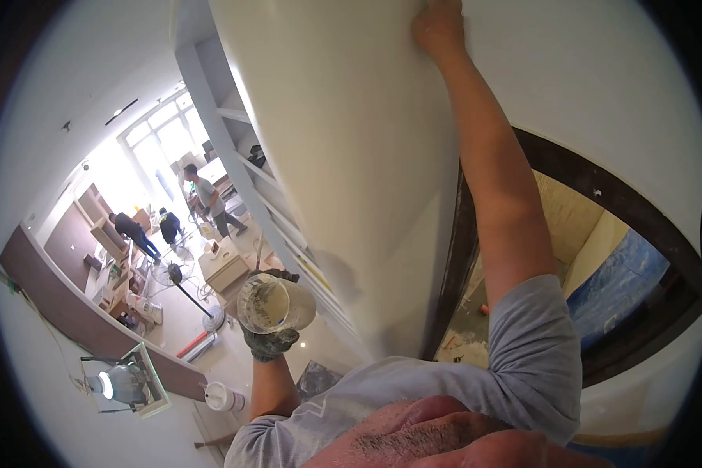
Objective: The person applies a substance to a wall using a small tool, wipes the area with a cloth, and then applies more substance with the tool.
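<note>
- Gloved left hand point(269, 341) grasps a translucent tub point(298, 306) holding pale material.
- Right hand point(438, 30) clenched, high up; grip contents unclear.
- White bucket point(218, 397), box point(225, 267) nearby.

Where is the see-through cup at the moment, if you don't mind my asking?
In the head view, the see-through cup is left of centre, held in the gloved left hand, near the lower end of the pale shelving.
</note>
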Demonstrator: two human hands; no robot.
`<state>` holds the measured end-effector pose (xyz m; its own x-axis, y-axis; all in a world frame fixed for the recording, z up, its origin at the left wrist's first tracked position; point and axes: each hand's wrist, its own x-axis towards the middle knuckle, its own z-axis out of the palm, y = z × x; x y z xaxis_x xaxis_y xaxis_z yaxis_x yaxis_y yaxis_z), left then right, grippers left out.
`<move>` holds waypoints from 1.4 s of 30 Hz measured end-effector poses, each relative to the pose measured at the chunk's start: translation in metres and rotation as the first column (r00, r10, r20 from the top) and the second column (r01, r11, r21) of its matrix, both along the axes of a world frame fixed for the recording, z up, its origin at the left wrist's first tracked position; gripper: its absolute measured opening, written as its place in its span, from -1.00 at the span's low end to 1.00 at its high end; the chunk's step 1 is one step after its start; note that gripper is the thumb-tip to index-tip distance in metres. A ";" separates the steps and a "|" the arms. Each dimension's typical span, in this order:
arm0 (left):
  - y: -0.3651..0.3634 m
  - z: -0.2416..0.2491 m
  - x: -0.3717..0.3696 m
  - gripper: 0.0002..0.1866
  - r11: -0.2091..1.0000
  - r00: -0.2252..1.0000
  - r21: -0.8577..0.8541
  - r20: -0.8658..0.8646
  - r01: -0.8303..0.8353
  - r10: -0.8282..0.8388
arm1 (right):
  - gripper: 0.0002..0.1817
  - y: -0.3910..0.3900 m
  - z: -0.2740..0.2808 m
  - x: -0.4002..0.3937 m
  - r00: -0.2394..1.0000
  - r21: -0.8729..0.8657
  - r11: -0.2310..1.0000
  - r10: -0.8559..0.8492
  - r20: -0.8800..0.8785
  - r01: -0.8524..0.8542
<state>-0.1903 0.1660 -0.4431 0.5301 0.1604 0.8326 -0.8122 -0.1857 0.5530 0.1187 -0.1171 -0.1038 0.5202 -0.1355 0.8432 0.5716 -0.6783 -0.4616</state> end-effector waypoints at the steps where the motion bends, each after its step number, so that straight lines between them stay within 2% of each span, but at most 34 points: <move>1: 0.000 0.000 0.000 -0.24 1.000 1.000 0.000 0.000 0.011 -0.011 | -0.33 0.001 -0.001 -0.006 0.999 -0.031 0.999 -0.041 -0.001 0.041; 3: -0.002 0.000 0.001 -0.23 0.999 0.999 -0.002 0.007 0.032 -0.032 | -0.34 0.006 -0.002 -0.018 0.992 -0.093 0.988 -0.123 0.000 0.123; 6: -0.002 -0.003 0.001 -0.22 0.999 0.999 -0.002 0.002 0.033 -0.033 | -0.34 0.012 -0.002 -0.021 0.994 -0.147 0.983 -0.102 0.049 0.108; 9: -0.001 -0.003 0.005 -0.20 0.989 0.989 -0.044 -0.033 0.141 -0.143 | -0.36 0.021 -0.010 -0.026 0.977 -0.100 0.994 0.073 0.201 -0.054; 10: -0.002 -0.002 0.006 -0.19 0.978 0.979 -0.066 -0.045 0.196 -0.199 | -0.36 0.023 -0.012 -0.035 0.976 -0.138 0.988 0.098 0.195 -0.072; 12: -0.002 -0.001 0.006 -0.20 0.988 0.987 -0.019 -0.017 0.156 -0.157 | -0.35 0.026 -0.012 -0.054 0.972 -0.213 0.971 0.148 0.182 -0.109; 15: -0.005 0.004 0.006 -0.21 0.992 0.992 0.034 0.013 0.124 -0.125 | -0.34 0.030 -0.020 -0.049 0.929 -0.134 0.969 0.239 0.284 -0.208; 18: -0.004 0.002 0.003 -0.23 0.994 0.995 0.040 0.005 0.104 -0.104 | -0.33 0.023 -0.019 -0.011 0.964 0.189 0.967 0.124 0.236 -0.170; 21: 0.007 -0.009 0.000 -0.22 0.994 0.994 0.012 -0.035 0.107 -0.106 | -0.32 0.007 -0.015 0.001 0.991 0.121 0.991 0.046 0.128 -0.062; 23: 0.012 -0.019 0.003 -0.07 0.996 0.994 -0.047 -0.063 0.082 -0.085 | -0.31 0.005 -0.012 -0.019 0.996 0.048 0.998 0.044 0.077 -0.048; 25: 0.011 -0.021 0.006 0.21 0.991 0.995 -0.133 -0.097 0.023 -0.036 | -0.30 0.006 -0.012 -0.024 0.995 0.039 0.997 0.071 0.070 -0.074; 27: 0.006 -0.015 0.003 -0.08 0.997 0.996 -0.035 -0.058 0.063 -0.065 | -0.31 0.011 -0.013 -0.011 0.986 0.095 0.986 0.126 0.114 -0.137; 28: 0.001 -0.008 0.001 -0.22 0.996 0.996 0.015 -0.039 0.082 -0.082 | -0.32 0.012 -0.014 -0.007 0.985 0.091 0.989 0.102 0.141 -0.115; 30: -0.004 0.002 0.001 -0.22 0.996 0.999 0.074 -0.001 0.052 -0.052 | -0.34 0.014 -0.014 0.002 0.978 0.081 0.994 0.054 0.200 -0.071; 33: -0.004 0.002 0.002 -0.25 0.995 0.998 0.089 0.036 0.048 -0.051 | -0.37 0.014 -0.011 -0.011 0.983 0.131 0.984 0.103 0.155 -0.124; 35: 0.001 -0.006 0.005 -0.09 0.998 0.998 0.011 0.008 0.063 -0.063 | -0.40 0.018 -0.014 -0.019 0.930 0.287 0.898 0.264 0.256 -0.334; 36: 0.009 -0.015 0.009 0.09 0.996 0.997 -0.062 -0.028 0.069 -0.071 | -0.42 0.019 -0.018 -0.025 0.889 0.352 0.829 0.332 0.315 -0.435; 38: 0.013 -0.029 0.014 0.27 0.984 0.994 -0.143 -0.019 0.105 -0.108 | -0.45 0.022 -0.042 -0.052 0.820 0.360 0.743 0.456 0.345 -0.564; 39: 0.011 -0.032 0.020 0.27 0.979 0.991 -0.150 0.036 0.136 -0.132 | -0.56 0.025 -0.059 -0.067 0.766 0.397 0.656 0.527 0.367 -0.642; 40: 0.009 -0.030 0.020 0.14 0.972 0.987 -0.176 0.043 0.158 -0.153 | -0.64 0.030 -0.081 -0.083 0.705 0.431 0.559 0.594 0.388 -0.709; 41: 0.008 -0.029 0.020 0.03 0.963 0.984 -0.202 0.051 0.180 -0.173 | -0.68 0.034 -0.107 -0.101 0.684 0.396 0.560 0.633 0.361 -0.728; 42: 0.004 -0.020 0.012 -0.19 0.949 0.980 -0.249 0.013 0.194 -0.198 | -0.72 0.037 -0.137 -0.118 0.664 0.361 0.560 0.671 0.331 -0.746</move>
